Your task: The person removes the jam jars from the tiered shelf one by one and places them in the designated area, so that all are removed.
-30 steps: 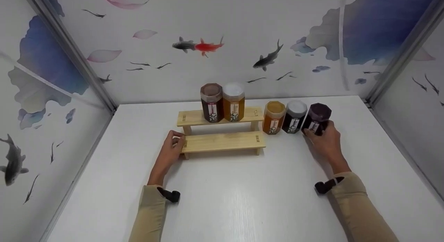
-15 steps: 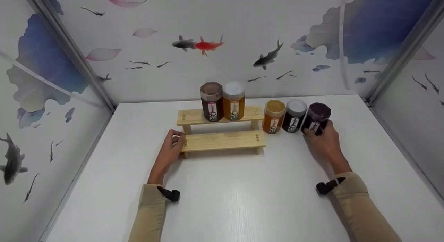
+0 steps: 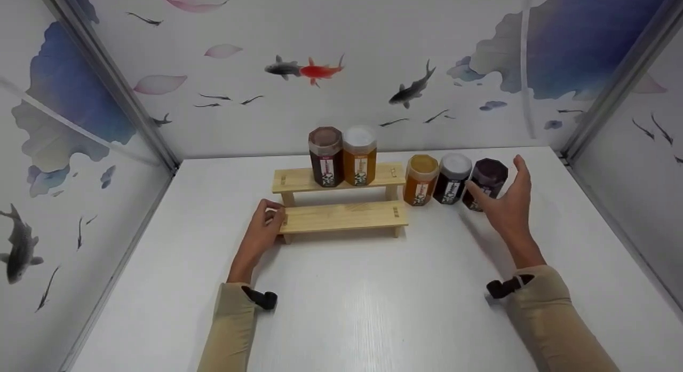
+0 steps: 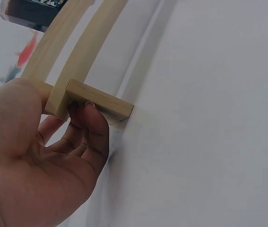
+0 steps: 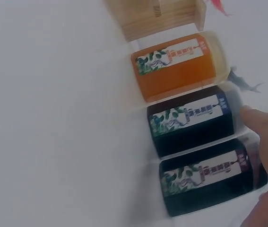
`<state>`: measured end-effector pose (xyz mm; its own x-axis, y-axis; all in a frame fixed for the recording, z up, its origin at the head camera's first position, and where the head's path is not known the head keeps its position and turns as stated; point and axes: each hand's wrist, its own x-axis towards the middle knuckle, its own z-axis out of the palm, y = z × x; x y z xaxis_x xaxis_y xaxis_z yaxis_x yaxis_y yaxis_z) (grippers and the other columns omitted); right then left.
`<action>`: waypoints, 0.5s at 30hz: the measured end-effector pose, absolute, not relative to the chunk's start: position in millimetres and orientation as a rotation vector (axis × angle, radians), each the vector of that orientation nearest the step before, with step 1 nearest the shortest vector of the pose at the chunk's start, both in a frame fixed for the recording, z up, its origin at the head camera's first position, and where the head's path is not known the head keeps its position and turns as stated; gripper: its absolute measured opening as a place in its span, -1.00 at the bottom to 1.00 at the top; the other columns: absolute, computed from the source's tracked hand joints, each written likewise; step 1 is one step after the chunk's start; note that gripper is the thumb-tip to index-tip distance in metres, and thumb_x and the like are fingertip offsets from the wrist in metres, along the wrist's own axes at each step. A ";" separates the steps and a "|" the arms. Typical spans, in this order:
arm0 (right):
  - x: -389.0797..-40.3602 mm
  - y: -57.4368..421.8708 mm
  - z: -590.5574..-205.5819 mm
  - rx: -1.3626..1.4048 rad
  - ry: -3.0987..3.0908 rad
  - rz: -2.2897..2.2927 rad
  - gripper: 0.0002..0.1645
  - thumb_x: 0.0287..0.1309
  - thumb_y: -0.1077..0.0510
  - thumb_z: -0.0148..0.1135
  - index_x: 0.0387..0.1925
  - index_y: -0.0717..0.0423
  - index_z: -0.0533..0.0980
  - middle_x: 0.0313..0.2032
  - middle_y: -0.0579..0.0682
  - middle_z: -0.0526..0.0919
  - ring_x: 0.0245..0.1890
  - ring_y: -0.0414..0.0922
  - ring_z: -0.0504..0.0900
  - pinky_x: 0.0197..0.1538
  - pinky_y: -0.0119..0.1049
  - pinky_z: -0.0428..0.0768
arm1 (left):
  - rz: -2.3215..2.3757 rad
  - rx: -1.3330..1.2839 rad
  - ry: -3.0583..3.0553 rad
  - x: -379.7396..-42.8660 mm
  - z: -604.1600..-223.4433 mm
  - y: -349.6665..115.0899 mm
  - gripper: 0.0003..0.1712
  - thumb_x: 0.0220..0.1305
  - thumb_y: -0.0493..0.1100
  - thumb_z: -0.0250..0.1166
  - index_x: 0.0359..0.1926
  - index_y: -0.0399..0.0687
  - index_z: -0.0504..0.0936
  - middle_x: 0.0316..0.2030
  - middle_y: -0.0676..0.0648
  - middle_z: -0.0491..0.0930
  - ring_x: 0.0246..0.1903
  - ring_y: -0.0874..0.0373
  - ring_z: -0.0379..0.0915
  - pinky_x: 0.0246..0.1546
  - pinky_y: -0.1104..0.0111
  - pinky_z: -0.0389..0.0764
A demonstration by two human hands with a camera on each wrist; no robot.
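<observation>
My left hand (image 3: 261,228) grips the left end of a two-step wooden display rack (image 3: 341,218). In the left wrist view its fingers curl at the rack's end leg (image 4: 100,100). At the right, my right hand (image 3: 509,209) is spread wide beside a dark jar with a purple lid (image 3: 490,172), thumb on the near side and fingers beyond it. That jar stands upright at the end of a row with a dark white-lidded jar (image 3: 452,179) and an amber yellow-lidded jar (image 3: 421,181). The right wrist view shows the labels of all three.
On the rack's upper step stand a dark red jar with a brown lid (image 3: 326,157) and an amber jar with a white lid (image 3: 359,156). All this is on a white table (image 3: 347,308). Behind it rises a wall panel (image 3: 373,30) painted with fish.
My right hand has let go of the purple-lidded jar and spread its fingers, lifting up beside it. The left hand, the rack and the other jars stay where they were.
</observation>
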<state>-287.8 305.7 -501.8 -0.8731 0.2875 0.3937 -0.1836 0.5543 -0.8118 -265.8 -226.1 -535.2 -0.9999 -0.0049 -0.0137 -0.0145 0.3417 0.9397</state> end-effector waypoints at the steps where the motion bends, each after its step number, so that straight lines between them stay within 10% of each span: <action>1: -287.8 302.0 -498.1 -0.068 -2.279 1.260 0.36 0.24 -0.15 0.60 0.75 0.02 -0.09 0.72 0.10 0.04 0.74 0.00 -0.02 0.73 0.05 -0.02 | 1.794 -0.021 2.565 -265.7 -535.1 -226.0 -0.63 0.72 0.08 0.09 0.28 -0.04 0.42 0.14 -0.24 0.67 0.01 0.00 0.64 -0.17 0.29 0.66; 15: -288.0 214.6 -471.4 0.328 -2.194 1.268 0.10 0.27 0.04 0.61 0.65 0.19 0.19 0.60 0.16 0.32 0.64 0.07 0.26 0.63 0.12 0.28 | 1.803 -0.034 2.555 -267.5 -536.9 -225.9 -0.64 0.72 0.08 0.10 0.26 -0.04 0.43 0.09 -0.22 0.67 -0.05 0.06 0.62 -0.18 0.31 0.65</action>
